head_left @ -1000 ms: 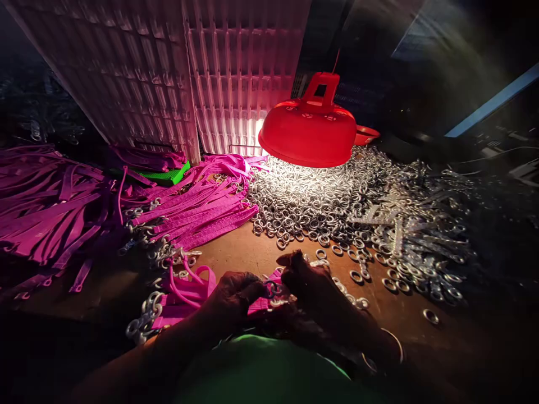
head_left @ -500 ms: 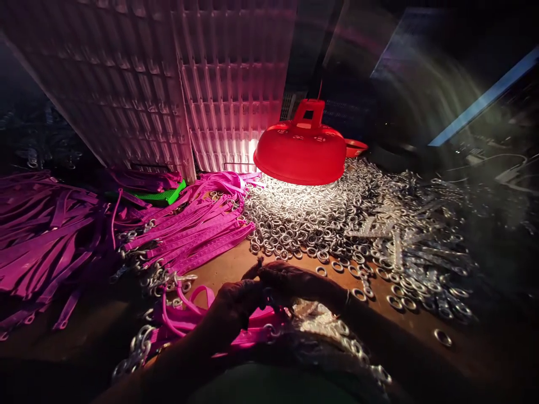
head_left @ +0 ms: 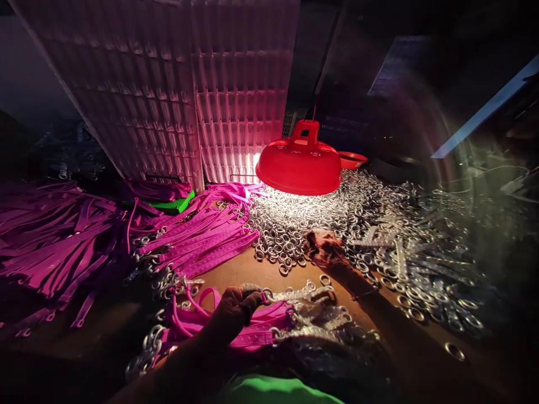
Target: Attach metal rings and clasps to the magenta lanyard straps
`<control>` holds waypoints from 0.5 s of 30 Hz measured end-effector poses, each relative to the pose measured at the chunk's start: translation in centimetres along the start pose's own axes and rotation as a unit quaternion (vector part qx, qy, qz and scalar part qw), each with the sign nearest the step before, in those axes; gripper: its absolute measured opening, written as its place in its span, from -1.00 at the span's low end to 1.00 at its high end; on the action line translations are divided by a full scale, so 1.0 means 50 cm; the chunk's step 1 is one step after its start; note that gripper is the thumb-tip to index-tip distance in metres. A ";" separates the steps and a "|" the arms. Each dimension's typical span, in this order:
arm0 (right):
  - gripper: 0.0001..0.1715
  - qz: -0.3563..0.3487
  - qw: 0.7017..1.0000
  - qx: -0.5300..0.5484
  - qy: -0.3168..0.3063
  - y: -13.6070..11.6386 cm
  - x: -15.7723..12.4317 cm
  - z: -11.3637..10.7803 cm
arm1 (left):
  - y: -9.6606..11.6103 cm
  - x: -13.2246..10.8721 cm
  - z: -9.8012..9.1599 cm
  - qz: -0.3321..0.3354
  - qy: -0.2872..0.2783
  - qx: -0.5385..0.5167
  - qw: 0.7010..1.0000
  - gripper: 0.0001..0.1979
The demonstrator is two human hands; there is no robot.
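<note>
Left of centre, your left hand pinches a pink strap between thumb and fingers; a metal ring sits just right of the fingertips, its silver strip running rightward. Farther right, your right hand, the nearer one, meets the ring pile, fingers curled; I can't tell whether they grip anything.

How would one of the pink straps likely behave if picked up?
Probably floppy: among the pink straps, one curls into a loop beside the left hand. Likely light, looking thin and narrow. Silver rings at some ends may drag those down.
</note>
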State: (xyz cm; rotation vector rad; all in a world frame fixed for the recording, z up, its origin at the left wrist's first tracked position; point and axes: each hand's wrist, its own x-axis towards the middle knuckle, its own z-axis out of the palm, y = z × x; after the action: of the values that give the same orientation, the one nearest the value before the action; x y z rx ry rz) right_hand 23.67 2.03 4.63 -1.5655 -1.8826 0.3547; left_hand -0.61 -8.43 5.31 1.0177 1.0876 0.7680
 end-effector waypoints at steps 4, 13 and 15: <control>-0.52 0.000 0.986 0.123 -0.110 -0.050 -0.039 0.000 | 0.013 0.003 0.010 -0.006 -0.028 -0.010 1.000 -0.58; -0.43 0.113 0.814 0.464 -0.332 -0.118 -0.102 0.095 | 0.034 0.028 -0.071 0.050 -0.024 0.151 0.987 -0.62; -0.50 0.115 0.816 0.467 -0.322 -0.115 -0.100 0.081 | 0.052 0.026 -0.118 0.044 -0.047 0.218 0.974 -0.63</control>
State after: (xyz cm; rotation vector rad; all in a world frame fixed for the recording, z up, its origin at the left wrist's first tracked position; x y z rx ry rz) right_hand 17.00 -3.33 3.45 -0.9928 -1.4866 1.7949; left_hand -5.87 -4.71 6.55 1.4670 1.1598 0.5544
